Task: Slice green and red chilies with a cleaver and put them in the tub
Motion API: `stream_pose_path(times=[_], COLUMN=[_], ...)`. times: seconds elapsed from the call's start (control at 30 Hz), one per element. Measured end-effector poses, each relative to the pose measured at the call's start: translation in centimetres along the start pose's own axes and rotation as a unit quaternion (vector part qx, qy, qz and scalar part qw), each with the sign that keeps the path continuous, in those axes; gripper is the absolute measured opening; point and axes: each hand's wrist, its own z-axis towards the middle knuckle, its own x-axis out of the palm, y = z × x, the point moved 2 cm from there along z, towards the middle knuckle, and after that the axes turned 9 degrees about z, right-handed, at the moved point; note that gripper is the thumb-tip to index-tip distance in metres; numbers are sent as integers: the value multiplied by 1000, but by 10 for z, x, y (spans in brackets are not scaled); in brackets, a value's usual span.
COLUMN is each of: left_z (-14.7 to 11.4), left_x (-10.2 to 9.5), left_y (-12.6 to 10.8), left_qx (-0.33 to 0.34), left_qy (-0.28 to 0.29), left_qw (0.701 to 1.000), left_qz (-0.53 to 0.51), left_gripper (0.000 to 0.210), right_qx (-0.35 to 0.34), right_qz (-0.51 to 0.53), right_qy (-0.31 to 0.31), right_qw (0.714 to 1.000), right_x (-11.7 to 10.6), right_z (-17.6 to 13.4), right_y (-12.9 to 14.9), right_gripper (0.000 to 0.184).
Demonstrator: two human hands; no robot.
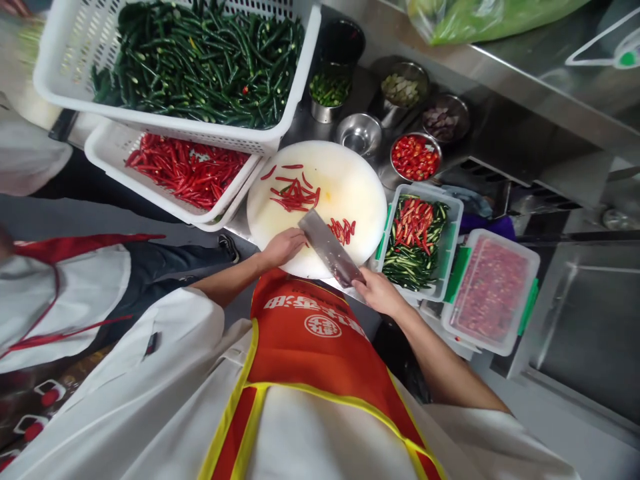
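Observation:
My right hand [379,291] is wrapped round the handle of a cleaver [330,248], whose broad blade lies slantwise over the near part of a round white cutting board [265,230]. At the board's near left edge is my left hand [283,248], its fingers drawn together close to the blade's far end. Whatever those fingers hold is too small to make out. Whole red chilies [295,196] lie in a loose pile on the board's left half. Right of the blade sits a small heap of cut red chili pieces [343,231].
A white basket of green chilies [210,67] overlaps one of red chilies [190,170] at left. Steel bowls [359,135] stand behind the board. At right are a tub of cut chilies [419,240] and a lidded tub [493,290]. Another person's apron [65,287] shows at left.

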Motion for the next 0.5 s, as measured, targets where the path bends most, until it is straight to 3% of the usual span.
stream_pose_path(times=[0.07, 0.2, 0.37, 0.5], left_z=[21, 82, 146, 166], left_x=[-6, -17, -3, -2], left_y=[3, 29, 61, 68], left_qx=[-24, -139, -185, -217], left_qy=[-11, -78, -6, 46], left_qw=[1000, 987, 976, 970], left_qz=[2, 34, 112, 104], left_gripper=[27, 26, 16, 17], right_qx=[37, 70, 17, -18], right_qz=[57, 122, 16, -13], right_qy=[-22, -42, -40, -19], right_qw=[997, 989, 999, 1000], right_x=[-8, -18, -16, 4], right_z=[-12, -33, -50, -48], right_y=[-10, -11, 5, 6], right_gripper=[23, 25, 18, 16])
